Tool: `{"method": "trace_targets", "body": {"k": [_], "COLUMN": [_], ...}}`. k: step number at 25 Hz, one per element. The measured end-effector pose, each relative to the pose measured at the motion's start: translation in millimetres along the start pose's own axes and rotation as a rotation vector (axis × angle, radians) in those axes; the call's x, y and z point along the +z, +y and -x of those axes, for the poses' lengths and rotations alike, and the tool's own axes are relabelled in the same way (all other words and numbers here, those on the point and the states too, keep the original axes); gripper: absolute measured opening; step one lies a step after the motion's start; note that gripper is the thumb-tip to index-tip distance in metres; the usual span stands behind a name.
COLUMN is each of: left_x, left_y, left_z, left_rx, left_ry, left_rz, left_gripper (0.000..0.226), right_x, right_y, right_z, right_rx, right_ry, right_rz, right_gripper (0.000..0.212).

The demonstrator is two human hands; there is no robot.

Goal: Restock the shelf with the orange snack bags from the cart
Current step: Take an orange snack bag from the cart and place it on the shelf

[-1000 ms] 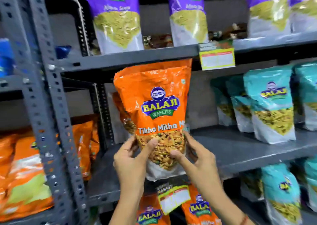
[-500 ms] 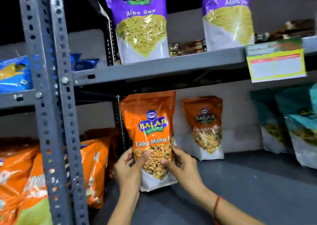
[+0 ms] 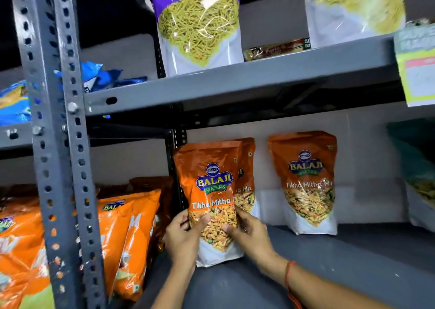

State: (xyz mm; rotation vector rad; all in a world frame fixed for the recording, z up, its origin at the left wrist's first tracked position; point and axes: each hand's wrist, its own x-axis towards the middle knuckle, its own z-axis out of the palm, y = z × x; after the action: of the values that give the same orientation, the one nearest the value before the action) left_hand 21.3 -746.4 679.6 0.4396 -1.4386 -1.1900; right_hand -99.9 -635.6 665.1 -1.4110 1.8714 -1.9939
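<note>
While the left hand (image 3: 186, 235) and right hand (image 3: 249, 234) are gripping the orange snack bag (image 3: 211, 198) upright at the shelf (image 3: 329, 268) bay's left end, it is risking toppling forward if released off-balance

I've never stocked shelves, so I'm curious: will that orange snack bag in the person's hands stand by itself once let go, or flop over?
The orange snack bag probably stands: its twin further right sits upright unaided on the shelf. It looks light, since the left hand and right hand pinch only its lower corners. The glossy film is likely slippery and crumples easily.
</note>
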Motion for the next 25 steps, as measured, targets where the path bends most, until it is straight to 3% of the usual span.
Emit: {"method": "trace_targets", "body": {"k": [4,9,11,17,25], "left_x": [3,2,1,-7,-15], "left_y": [-6,-14,-15,-13,-5], "left_z": [-10,-18,-18,-12,2], "left_rx": [-0.037,-0.101,-0.108,-0.120,-0.123], "left_ry": [-0.061,-0.115,-0.128,-0.159,-0.174], "left_rz": [-0.007,0.021,0.029,0.049,0.081], "left_gripper": [0.043,0.069,0.068,0.048,0.032], "right_x": [-1,2,3,5,3], "right_y": [5,1,-1,-6,-13], "right_z": [-3,3,5,17,34], "right_rx": [-0.009,-0.039,-0.049,0.002,0.019], "right_ry": [0.039,0.077,0.095,0.151,0.184], "right_rz": [0.017,0.061,0.063,0.080,0.101], "right_gripper": [0.065,0.078,0.085,0.069,0.074]}}
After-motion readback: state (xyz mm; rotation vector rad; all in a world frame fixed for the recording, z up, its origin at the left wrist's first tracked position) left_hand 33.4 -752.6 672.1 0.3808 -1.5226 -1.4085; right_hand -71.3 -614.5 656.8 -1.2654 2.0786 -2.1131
